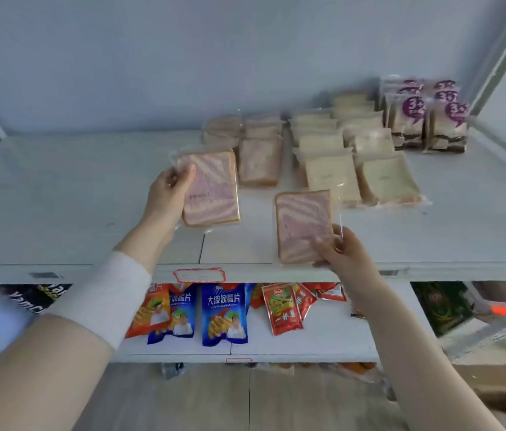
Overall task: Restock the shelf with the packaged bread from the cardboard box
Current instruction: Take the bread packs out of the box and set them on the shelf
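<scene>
My left hand (169, 191) grips the left edge of a clear pack of pink-swirled bread (214, 191), held over the white top shelf (59, 197). My right hand (343, 248) pinches the lower right corner of a second pink-swirled pack (303, 223) near the shelf's front edge. Behind them lie rows of more pink-swirled packs (259, 157) and plain white bread packs (338, 157). At the back right stand packs with purple labels (425, 119). A brown corner at the bottom right may be the cardboard box (494, 387).
The top shelf's left half is bare white board. A red-framed price tag (199, 274) sits on its front lip. The lower shelf (323, 337) carries blue and orange snack bags (223, 315) and red sachets (282, 309). A shelf upright (500, 57) rises at the right.
</scene>
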Available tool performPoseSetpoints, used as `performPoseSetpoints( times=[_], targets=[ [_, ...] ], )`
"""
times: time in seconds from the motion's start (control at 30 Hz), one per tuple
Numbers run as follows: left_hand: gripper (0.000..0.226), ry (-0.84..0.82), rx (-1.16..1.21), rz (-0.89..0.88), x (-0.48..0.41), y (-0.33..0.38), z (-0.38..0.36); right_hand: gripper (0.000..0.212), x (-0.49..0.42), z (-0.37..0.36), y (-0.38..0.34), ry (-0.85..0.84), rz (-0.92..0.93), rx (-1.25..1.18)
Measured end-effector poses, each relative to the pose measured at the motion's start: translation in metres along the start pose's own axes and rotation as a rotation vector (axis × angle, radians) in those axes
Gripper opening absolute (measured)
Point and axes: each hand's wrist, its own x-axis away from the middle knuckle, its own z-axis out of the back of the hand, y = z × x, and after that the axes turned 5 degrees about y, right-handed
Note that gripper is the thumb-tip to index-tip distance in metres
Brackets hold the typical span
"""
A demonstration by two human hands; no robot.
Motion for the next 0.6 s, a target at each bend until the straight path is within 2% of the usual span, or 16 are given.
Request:
performPoseSetpoints(
  times=[0.17, 0.27, 0.37, 0.47, 0.6],
  targets=[
    [0.024, 0.043, -0.053, 0.023, -0.06, -0.022, -0.006, 0.042, -0.064, -0.06, -0.009, 0.1, -0.001, 0.087],
    [0.019, 0.087, -0.097, 0.015, -0.085, -0.034, -0.022, 0.049, -0.094, -0.079, -0.012, 0.182, 0.092, 0.168],
    [0.02, 0.142, -0.167, 0.013, -0.099, -0.044, -0.04, 0.053, -0.115, -0.092, -0.011, 0.255, 0.19, 0.333],
    [0.036, 0.202, -0.262, 0.001, -0.106, -0.052, -0.051, 0.056, -0.122, -0.104, -0.005, 0.28, 0.215, 0.491],
    [0.047, 0.315, -0.388, -0.055, -0.112, -0.057, -0.058, 0.066, -0.126, -0.113, -0.003, 0.42, 0.283, 0.762]
  ],
)
